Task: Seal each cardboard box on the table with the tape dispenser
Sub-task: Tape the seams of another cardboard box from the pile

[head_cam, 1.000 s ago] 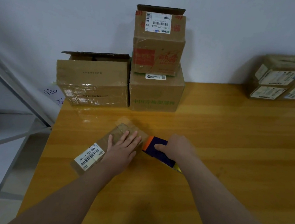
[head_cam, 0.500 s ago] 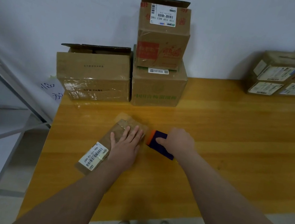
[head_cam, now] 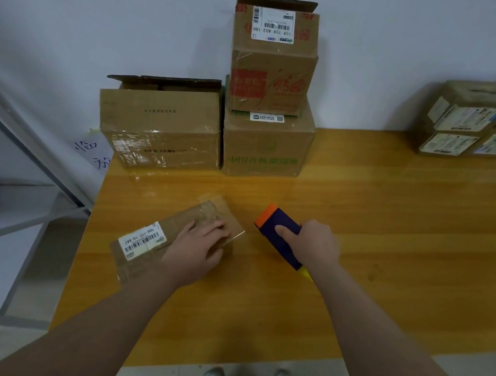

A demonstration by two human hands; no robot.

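Dispenser (head_cam: 277, 227) pulled right, now apart from box (head_cam: 149, 249), R grip (head_cam: 312, 245) clasping it, L grip (head_cam: 196, 250) pressing box.

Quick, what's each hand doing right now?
Left hand: open, pressing on the small box.
Right hand: closed, gripping the tape dispenser.

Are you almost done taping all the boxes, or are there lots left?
Not yet. Shiny tape already runs over the small box, pressed flat by the left hand. The right hand grips the tape dispenser beside it, so that one looks nearly finished. Left to do: the wide box and the top stacked box each have a flap standing open. The far-right boxes are too blurry to judge.
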